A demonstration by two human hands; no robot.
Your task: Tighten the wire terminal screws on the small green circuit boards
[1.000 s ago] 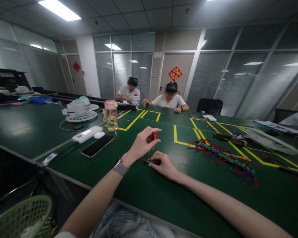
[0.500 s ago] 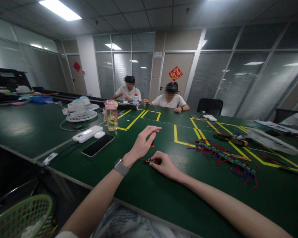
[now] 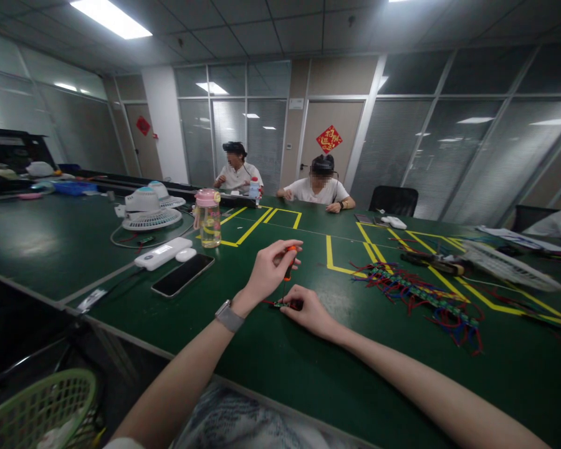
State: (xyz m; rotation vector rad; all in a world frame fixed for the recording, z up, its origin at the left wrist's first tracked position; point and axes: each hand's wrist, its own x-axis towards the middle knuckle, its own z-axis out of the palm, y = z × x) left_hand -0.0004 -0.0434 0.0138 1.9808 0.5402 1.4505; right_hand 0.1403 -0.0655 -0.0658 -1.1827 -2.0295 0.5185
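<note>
My left hand [image 3: 270, 268], with a grey watch on its wrist, grips the orange and black handle of a small screwdriver [image 3: 288, 272] held upright. Its thin shaft points down at a small green circuit board [image 3: 277, 305] with red wires on the green table [image 3: 262, 368]. To the right of the shaft, my right hand [image 3: 308, 312] pinches the board's right part between thumb and fingers. The fingertips partly cover the board, so the tip's exact contact point is hard to make out.
Many wired boards [image 3: 421, 293] lie in a row at the right. A phone [image 3: 183, 275], a white power strip [image 3: 163, 253], a pink-lided bottle [image 3: 208, 218] and fans [image 3: 150, 212] stand left. Two people sit across the table. A green basket [image 3: 81, 386] is lower left.
My left fingers have shifted on the screwdriver, showing more of its orange and black handle. My right hand stays at the board. Across the table, one person has turned the head and both have moved their hands.
</note>
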